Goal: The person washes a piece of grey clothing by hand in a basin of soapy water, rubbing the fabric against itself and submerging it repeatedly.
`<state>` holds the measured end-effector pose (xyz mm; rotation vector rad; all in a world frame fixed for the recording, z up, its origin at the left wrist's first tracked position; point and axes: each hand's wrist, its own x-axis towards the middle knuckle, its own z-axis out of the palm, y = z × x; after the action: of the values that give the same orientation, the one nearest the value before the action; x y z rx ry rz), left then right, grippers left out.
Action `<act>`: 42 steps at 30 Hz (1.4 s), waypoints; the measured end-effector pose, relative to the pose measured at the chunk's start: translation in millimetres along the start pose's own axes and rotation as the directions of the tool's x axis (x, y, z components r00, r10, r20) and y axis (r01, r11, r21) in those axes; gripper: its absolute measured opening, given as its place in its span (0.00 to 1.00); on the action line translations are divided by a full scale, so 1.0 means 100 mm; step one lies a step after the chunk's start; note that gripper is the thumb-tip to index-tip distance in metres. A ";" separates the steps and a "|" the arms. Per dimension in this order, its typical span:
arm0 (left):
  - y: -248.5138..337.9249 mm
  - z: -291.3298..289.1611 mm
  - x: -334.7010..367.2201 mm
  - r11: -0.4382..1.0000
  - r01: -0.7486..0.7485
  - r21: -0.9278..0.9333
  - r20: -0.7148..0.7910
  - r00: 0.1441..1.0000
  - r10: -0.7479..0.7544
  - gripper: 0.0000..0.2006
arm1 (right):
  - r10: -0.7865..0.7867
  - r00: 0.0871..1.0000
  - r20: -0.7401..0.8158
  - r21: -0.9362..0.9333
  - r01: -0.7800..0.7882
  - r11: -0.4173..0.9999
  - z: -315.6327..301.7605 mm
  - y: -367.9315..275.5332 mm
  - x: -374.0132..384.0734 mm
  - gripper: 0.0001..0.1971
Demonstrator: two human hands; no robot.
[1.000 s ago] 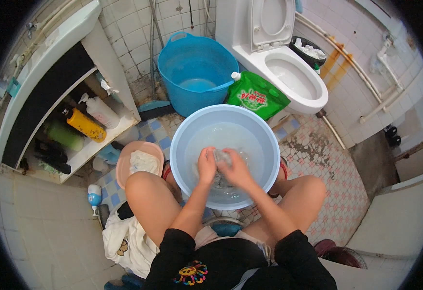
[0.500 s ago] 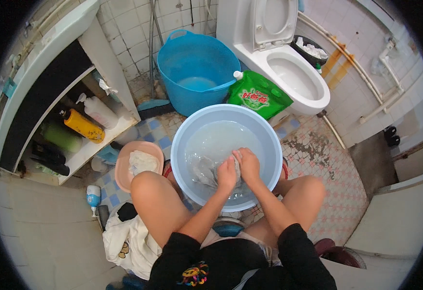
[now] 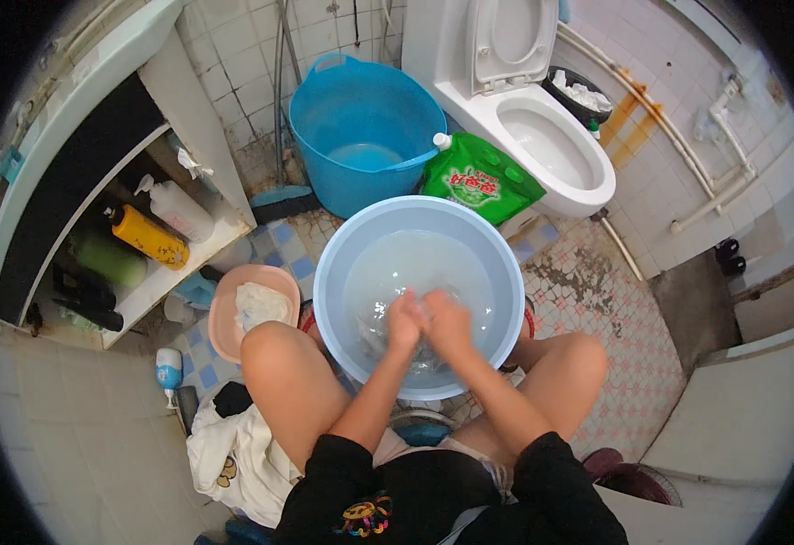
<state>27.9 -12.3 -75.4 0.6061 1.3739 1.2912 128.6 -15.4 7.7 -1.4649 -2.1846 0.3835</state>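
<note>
A pale blue basin (image 3: 326, 300) of cloudy water stands between my knees. Both hands meet over the near half of the water, fingers closed and pressed together. My left hand (image 3: 404, 321) and my right hand (image 3: 448, 324) grip a wet, light grey cloth (image 3: 375, 329), which lies partly under the surface. Blur and the fingers hide much of the cloth, and its kind of garment cannot be made out.
Beyond the basin are a blue tub (image 3: 360, 118), a green refill pouch (image 3: 483, 182) and a toilet (image 3: 551, 150). To the left sit a pink basin (image 3: 217, 313) with white cloth, a bottle shelf (image 3: 174, 263), a pump bottle (image 3: 169, 368) and white clothing (image 3: 242, 454).
My hands have shifted slightly left and come closer together, the right one blurred by motion. The cloth has moved with them, less of it showing. The whole view has shifted a little.
</note>
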 end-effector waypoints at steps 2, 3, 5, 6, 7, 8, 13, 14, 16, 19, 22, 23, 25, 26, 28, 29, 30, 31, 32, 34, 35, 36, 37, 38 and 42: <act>0.35 0.41 -0.33 0.953 -0.142 0.267 0.048 0.990 0.134 0.15 | 0.028 0.991 -0.130 0.095 -0.016 0.995 0.00 0.64 0.11 0.16; 0.46 0.43 -0.38 0.995 -0.095 0.040 0.196 0.977 0.086 0.12 | 0.287 0.958 0.023 0.345 -0.277 0.897 -0.08 0.75 0.21 0.17; 0.53 0.27 -0.28 0.996 0.008 -0.091 0.136 0.991 0.004 0.11 | 0.461 0.856 0.235 0.519 -0.512 0.685 -0.11 0.87 0.28 0.18; 0.55 0.21 -0.23 0.968 0.115 -0.224 0.098 0.991 -0.095 0.11 | 0.430 0.869 0.244 0.620 -0.481 0.621 -0.09 0.95 0.29 0.18; 0.59 0.17 -0.21 0.967 0.120 -0.225 0.098 0.990 -0.100 0.11 | 0.403 0.879 0.255 0.709 -0.453 0.540 -0.10 0.92 0.29 0.18; 0.63 0.14 -0.19 0.972 0.061 -0.225 0.160 0.987 -0.025 0.12 | 0.408 0.876 0.257 0.706 -0.458 0.539 -0.14 0.92 0.27 0.18; 0.44 0.10 -0.11 0.984 -0.178 0.007 0.083 0.981 0.177 0.16 | 0.156 0.988 -0.023 0.566 -0.116 0.816 -0.18 0.23 0.10 0.15; 0.39 0.15 -0.14 0.978 -0.208 -0.027 -0.009 0.978 0.208 0.17 | 0.045 0.999 -0.014 0.498 -0.032 0.866 -0.15 0.04 0.01 0.15; 0.43 0.24 -0.32 0.972 -0.034 0.233 0.024 0.999 0.030 0.18 | 0.059 0.995 -0.081 0.630 0.005 0.777 -0.10 -0.16 -0.11 0.16; 0.47 0.58 -0.81 0.962 -0.234 0.137 0.094 0.970 0.222 0.15 | 0.283 0.958 0.036 0.631 -0.241 0.737 -0.16 0.40 0.13 0.17; 0.27 0.39 -0.51 0.939 -0.320 0.127 0.096 0.946 0.309 0.13 | 0.334 0.927 0.168 0.621 -0.363 0.695 -0.09 0.29 0.09 0.17; 0.24 0.13 -0.26 0.987 -0.121 -0.107 0.112 0.985 0.133 0.15 | 0.157 0.986 0.056 0.574 -0.161 0.803 -0.08 -0.02 -0.02 0.18; 0.35 0.29 -0.32 0.943 -0.008 -0.331 0.063 0.998 0.030 0.16 | -0.037 0.994 -0.105 0.494 0.085 0.865 0.04 -0.14 -0.18 0.18; 0.45 0.32 -0.37 0.899 0.023 -0.438 0.028 1.000 -0.012 0.16 | -0.043 0.994 -0.104 0.496 0.090 0.864 0.04 -0.05 -0.14 0.18; 0.04 0.38 -0.42 0.942 -0.070 -0.327 0.156 0.980 0.127 0.18 | 0.186 0.981 0.063 0.464 -0.194 0.864 -0.06 0.19 -0.01 0.18; -0.02 0.52 -0.51 0.944 -0.196 -0.265 0.057 0.974 0.219 0.14 | 0.189 0.980 0.065 0.467 -0.197 0.862 -0.07 0.21 0.00 0.18; -0.03 0.47 -0.47 0.946 -0.194 -0.260 0.057 0.975 0.216 0.14 | 0.251 0.953 0.170 0.558 -0.303 0.772 -0.08 0.23 0.00 0.18; -0.06 0.39 -0.37 0.972 -0.085 -0.220 0.039 0.995 0.095 0.13 | 0.294 0.917 0.271 0.626 -0.399 0.669 -0.12 0.22 0.02 0.18; 0.03 0.34 -0.28 0.982 0.027 -0.188 0.015 1.000 -0.025 0.13 | 0.134 0.985 0.112 0.510 -0.172 0.843 -0.05 0.09 -0.08 0.19; 0.21 0.21 -0.19 0.962 0.122 -0.246 0.014 0.992 -0.122 0.12 | -0.039 0.999 -0.019 0.564 0.043 0.825 -0.05 -0.20 -0.18 0.20; 0.29 0.22 -0.22 0.950 0.146 -0.276 0.028 0.989 -0.144 0.10 | -0.017 1.000 0.024 0.549 0.001 0.836 -0.07 -0.22 -0.22 0.21; 0.33 0.24 -0.24 0.937 0.170 -0.305 0.043 0.985 -0.164 0.08 | -0.012 1.000 0.027 0.547 -0.005 0.837 -0.03 -0.09 -0.21 0.21; 0.15 0.24 -0.34 0.957 -0.054 -0.284 0.082 0.993 0.080 0.10 | 0.058 0.998 0.019 0.555 -0.059 0.830 0.05 0.08 -0.11 0.20; 0.25 0.46 -0.54 0.967 -0.169 -0.191 0.054 0.982 0.183 0.12 | 0.160 0.987 0.002 0.548 -0.135 0.826 0.08 0.38 -0.02 0.20; 0.33 0.43 -0.55 0.934 0.093 -0.346 0.284 0.959 0.010 0.14 | 0.343 0.936 0.079 0.670 -0.305 0.677 0.11 1.07 0.20 0.19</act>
<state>71.6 -37.2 -17.0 0.4838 0.8849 1.3214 201.2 44.7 -48.6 -1.3818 -1.4589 1.1192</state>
